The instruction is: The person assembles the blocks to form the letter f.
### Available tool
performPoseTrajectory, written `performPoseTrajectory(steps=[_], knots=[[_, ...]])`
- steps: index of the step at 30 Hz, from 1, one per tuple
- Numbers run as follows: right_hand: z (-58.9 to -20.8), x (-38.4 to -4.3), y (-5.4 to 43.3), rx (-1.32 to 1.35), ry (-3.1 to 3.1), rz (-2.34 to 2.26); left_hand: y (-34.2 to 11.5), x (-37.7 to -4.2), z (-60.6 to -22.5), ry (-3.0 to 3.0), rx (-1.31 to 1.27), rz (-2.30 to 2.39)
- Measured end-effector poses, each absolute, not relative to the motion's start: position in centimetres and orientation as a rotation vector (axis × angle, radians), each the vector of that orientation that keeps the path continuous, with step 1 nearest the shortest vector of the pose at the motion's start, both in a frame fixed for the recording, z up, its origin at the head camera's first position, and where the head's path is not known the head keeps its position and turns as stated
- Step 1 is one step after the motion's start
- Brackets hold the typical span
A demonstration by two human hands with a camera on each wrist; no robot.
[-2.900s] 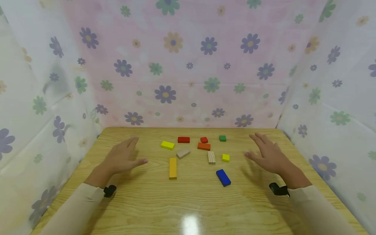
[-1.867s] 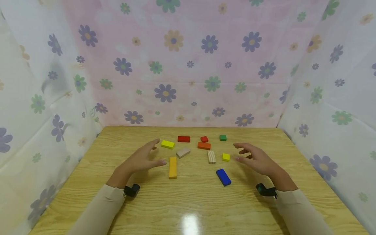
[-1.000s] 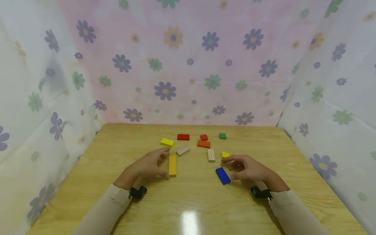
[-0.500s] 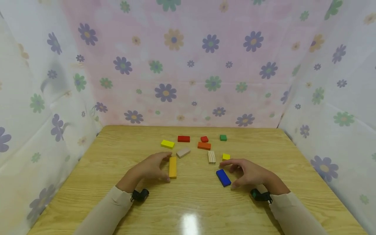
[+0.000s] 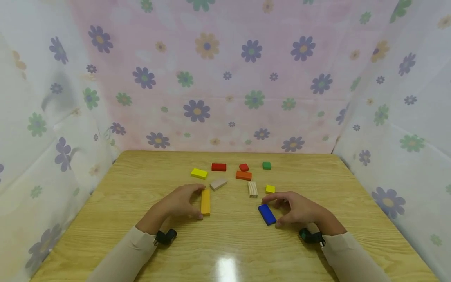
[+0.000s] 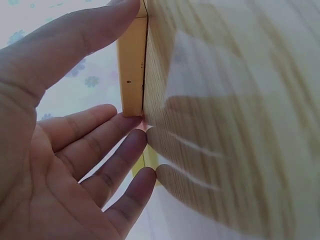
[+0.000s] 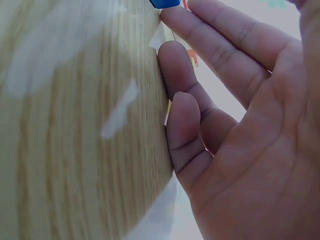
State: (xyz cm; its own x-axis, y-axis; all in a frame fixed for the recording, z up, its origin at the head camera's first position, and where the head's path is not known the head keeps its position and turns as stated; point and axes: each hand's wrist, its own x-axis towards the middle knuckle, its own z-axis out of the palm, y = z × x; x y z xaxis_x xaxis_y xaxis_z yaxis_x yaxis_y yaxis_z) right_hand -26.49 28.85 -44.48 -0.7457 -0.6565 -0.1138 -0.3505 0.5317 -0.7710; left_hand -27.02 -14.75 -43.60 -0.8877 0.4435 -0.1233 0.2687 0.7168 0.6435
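My left hand [image 5: 180,201] spans a long orange-yellow block [image 5: 206,203] lying on the table, thumb at its near end and fingertips at its far end. The left wrist view has the thumb over one end of this block [image 6: 132,65], with the lower fingertips against the tabletop. To the right, a blue block [image 5: 267,214] lies aslant between the thumb and index finger of my right hand [image 5: 299,207]. Only a corner of the blue block [image 7: 165,3] enters the right wrist view, right at a fingertip; the right thumb is mostly out of frame there.
Beyond the hands lie a yellow block [image 5: 199,174], dark red block [image 5: 219,167], small red block [image 5: 244,167], orange-red block [image 5: 244,175] and green block [image 5: 266,165]. Nearer are two plain wood blocks, one striped [image 5: 252,189], and a small yellow block [image 5: 270,189]. Flowered cloth [image 5: 225,90] encloses the table.
Both hands have come inward from the sides and down to the tabletop, the left to the orange-yellow block, the right to the blue one. Lately their fingers drew in closer. The blocks stay put.
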Motion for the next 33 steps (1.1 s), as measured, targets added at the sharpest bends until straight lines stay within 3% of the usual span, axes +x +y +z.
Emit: performPoseTrajectory(steps=[33], knots=[[-44.7, -25.6, 27.4, -0.812, 2.564, -0.967, -14.4, -26.3, -43.5, 2.688, 0.589, 0.900]])
